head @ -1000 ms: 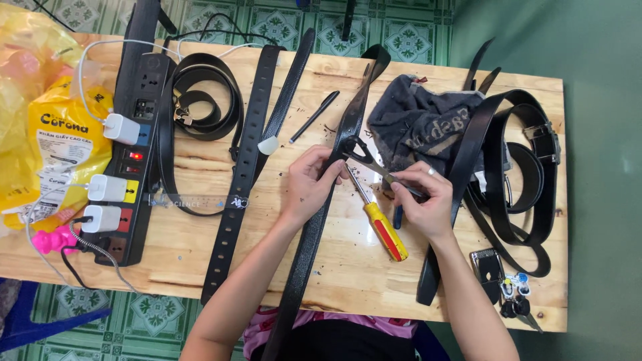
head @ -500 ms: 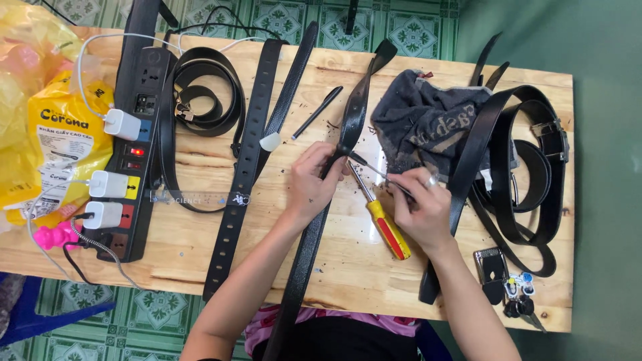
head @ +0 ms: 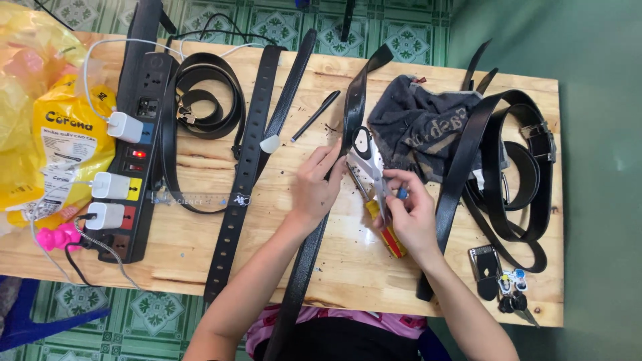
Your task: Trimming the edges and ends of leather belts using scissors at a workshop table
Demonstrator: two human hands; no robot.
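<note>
A long black belt (head: 354, 100) runs from the table's far edge down past the near edge. My left hand (head: 315, 190) pinches the belt at mid-table. My right hand (head: 411, 215) grips the blade end of a pair of scissors (head: 369, 157), whose black handles point away from me and rest beside the belt. A small blue piece shows at my right fingertips. Partly under my right hand lies a yellow-and-red screwdriver (head: 388, 234).
A black power strip (head: 137, 134) with white chargers lies on the left of the wooden table (head: 200, 254), beside a yellow bag (head: 63, 134). Other black belts (head: 244, 174) and a clear ruler lie left of my hands. A dark cloth (head: 421, 127), looped belts (head: 521, 174) and keys (head: 508, 291) are on the right.
The view has shifted slightly. The scissors now point handles-away beside the belt, and my right hand has slid down toward me along the blades. My left hand stays on the belt.
</note>
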